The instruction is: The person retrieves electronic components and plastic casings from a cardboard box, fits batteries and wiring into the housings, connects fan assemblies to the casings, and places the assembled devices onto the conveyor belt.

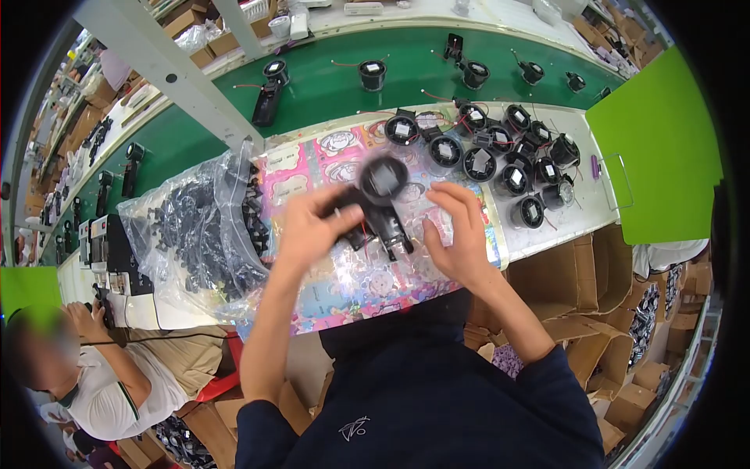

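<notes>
In the head view my left hand [307, 227] is closed around a black plastic handle part, slightly blurred. A black round-headed unit with a handle [383, 181] is held up over the colourful mat, with a pale label on its round head. Whether the black piece in my fingers is joined to this unit, I cannot tell. A thin red wire shows near my left thumb. To the right of the unit, my right hand [459, 238] is open, fingers apart and holding nothing.
Several black round units [479, 163] with wires crowd the right of the table. A clear plastic bag [191, 227] of black parts lies left. Behind runs a green conveyor belt [320, 98] carrying more units. A co-worker [109, 383] sits at left. Cardboard boxes [574, 270] stand below right.
</notes>
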Demonstrator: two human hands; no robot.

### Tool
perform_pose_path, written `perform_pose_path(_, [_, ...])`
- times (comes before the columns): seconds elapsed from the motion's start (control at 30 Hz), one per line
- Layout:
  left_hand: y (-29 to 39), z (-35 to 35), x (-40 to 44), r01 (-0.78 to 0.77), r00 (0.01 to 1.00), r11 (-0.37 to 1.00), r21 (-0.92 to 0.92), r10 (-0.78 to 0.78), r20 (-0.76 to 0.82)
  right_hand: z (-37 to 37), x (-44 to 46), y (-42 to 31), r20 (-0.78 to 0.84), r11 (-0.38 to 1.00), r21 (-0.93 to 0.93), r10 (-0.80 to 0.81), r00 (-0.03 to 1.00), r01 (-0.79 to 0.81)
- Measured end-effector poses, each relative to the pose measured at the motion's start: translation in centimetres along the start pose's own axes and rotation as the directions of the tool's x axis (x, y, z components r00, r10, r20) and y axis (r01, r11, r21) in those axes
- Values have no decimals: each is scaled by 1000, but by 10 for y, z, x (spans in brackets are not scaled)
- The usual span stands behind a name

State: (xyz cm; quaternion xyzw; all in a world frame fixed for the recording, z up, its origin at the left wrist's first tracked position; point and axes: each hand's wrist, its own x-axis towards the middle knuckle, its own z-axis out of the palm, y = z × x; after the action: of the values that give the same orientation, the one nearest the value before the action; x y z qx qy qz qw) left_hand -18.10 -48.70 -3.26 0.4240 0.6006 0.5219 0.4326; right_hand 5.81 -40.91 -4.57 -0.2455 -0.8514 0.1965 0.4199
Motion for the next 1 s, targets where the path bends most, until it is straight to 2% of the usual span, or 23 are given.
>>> perform_pose_path(0.03, [-3, -7, 24, -55, 997, 997, 50, 58, -52, 1, -6, 14, -23, 998, 2, 60, 998, -60])
perform_pose_path(0.07, [14, -13, 45, 43, 992, 975, 216, -16, -123, 6, -19, 30, -5, 989, 18, 145, 989, -145])
perform_pose_path(0.1, [5, -21, 75, -35, 992, 989, 145, 52, -115, 13, -36, 44, 15, 973, 35, 226, 974, -227])
perform_pose_path(0.13, [3, -24, 105, -3, 975, 977, 213, 50, -217, 17, -46, 50, 38, 951, 51, 304, 952, -306])
perform_pose_path(0.17, [-3, -30, 133, 1, 965, 982, 188, 48, -257, 17, -49, 49, 27, 944, 55, 326, 945, -327])
perform_pose_path(0.2, [-5, -33, 158, 72, 947, 997, 42, -55, -316, 18, -50, 48, 17, 937, 61, 343, 939, -343])
perform_pose_path(0.23, [-18, -40, 187, 133, 929, 988, 73, -99, -356, 21, -48, 48, 8, 931, 70, 357, 934, -357])
perform_pose_path(0.27, [-40, -50, 220, 185, 905, 972, 143, -112, -409, 22, -47, 49, -21, 947, 1, 321, 947, -321])
perform_pose_path(0.37, [-48, -45, 269, 314, 780, 937, 157, -160, -605, 24, -49, 50, -37, 963, -60, 262, 964, -264])
perform_pose_path(0.47, [-55, -51, 301, 432, 744, 847, 310, -141, -653, 25, -48, 50, -60, 966, -83, 241, 969, -245])
perform_pose_path(0.57, [-57, -54, 305, 471, 719, 796, 379, -98, -688, 25, -46, 50, -70, 969, -105, 217, 974, -224])
perform_pose_path(0.67, [-45, -41, 294, 430, 656, 633, 644, 270, -704, 26, -43, 48, -50, 973, -116, 193, 980, -198])
perform_pose_path(0.7, [-44, -34, 293, 284, 590, 605, 744, 501, -633, 26, -42, 48, -44, 973, -119, 193, 980, -197])
perform_pose_path(0.73, [-36, -22, 287, 146, 480, 536, 831, 697, -534, 27, -43, 48, -34, 972, -123, 196, 980, -199])
perform_pose_path(0.77, [-26, -11, 283, 7, 502, 501, 866, 747, -436, 27, -44, 48, -24, 972, -128, 196, 980, -198])
perform_pose_path(0.8, [-22, -2, 287, -127, 566, 501, 856, 746, -352, 27, -44, 49, -46, 960, -163, 224, 974, -229])
perform_pose_path(0.83, [-19, 14, 289, -184, 636, 542, 820, 702, -321, 28, -44, 49, -68, 945, -198, 250, 966, -259])
perform_pose_path(0.9, [-14, 36, 290, -115, 801, 464, 878, 566, -194, 28, -41, 47, -100, 923, -237, 289, 952, -304])
perform_pose_path(1.0, [-35, 41, 304, -39, 925, 223, 974, 376, -49, 28, -33, 42, -121, 911, -241, 315, 941, -335])
